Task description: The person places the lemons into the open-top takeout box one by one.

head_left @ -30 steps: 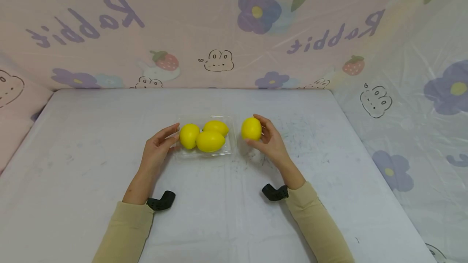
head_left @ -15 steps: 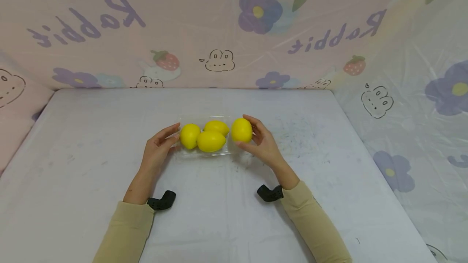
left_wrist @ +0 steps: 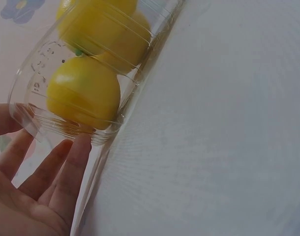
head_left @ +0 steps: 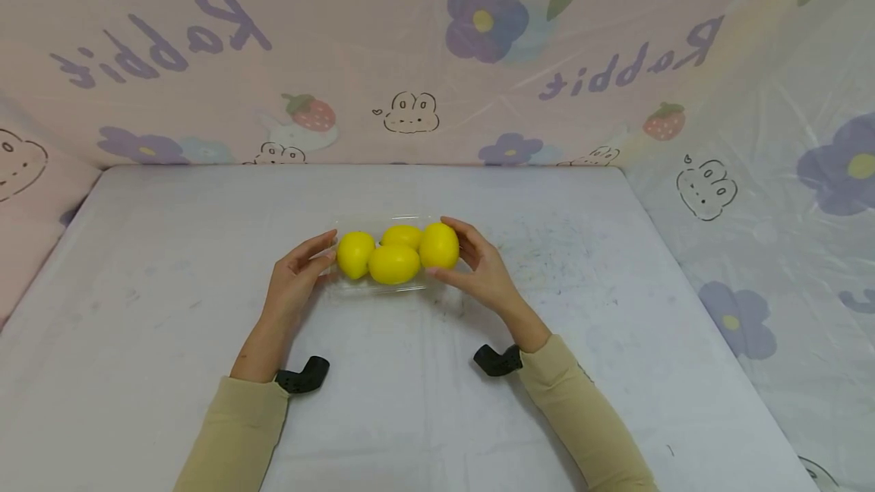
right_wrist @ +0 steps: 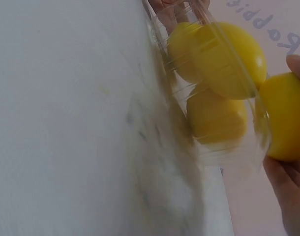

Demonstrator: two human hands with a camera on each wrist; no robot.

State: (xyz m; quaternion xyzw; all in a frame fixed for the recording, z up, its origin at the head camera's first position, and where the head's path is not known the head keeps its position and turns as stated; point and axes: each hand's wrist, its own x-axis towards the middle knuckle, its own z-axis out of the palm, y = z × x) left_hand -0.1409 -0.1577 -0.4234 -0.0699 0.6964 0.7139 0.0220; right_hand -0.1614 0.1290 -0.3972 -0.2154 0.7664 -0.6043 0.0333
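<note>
My right hand [head_left: 480, 268] grips a yellow lemon [head_left: 440, 247] between thumb and fingers, over the right end of a clear plastic container [right_wrist: 214, 157]. In the right wrist view this lemon [right_wrist: 286, 118] stands at the container's rim, next to the lemons inside. Three lemons lie in the container: one at the left [head_left: 355, 254], one in front [head_left: 394, 263] and one behind [head_left: 401, 237], partly covered. My left hand [head_left: 295, 272] holds the container's left end, with the thumb at the rim and fingers [left_wrist: 78, 157] against the ribbed end wall.
The container stands on a white table [head_left: 383, 401] with dark smudges at the right. A patterned cloth wall [head_left: 369, 44] rises behind the table, and another [head_left: 772, 196] on the right. A black camera mount [head_left: 303, 376] sits on each wrist.
My right hand has carried its lemon leftward, from beside the container to over its right end, where it now partly covers the rear lemon. The left hand and container have stayed put.
</note>
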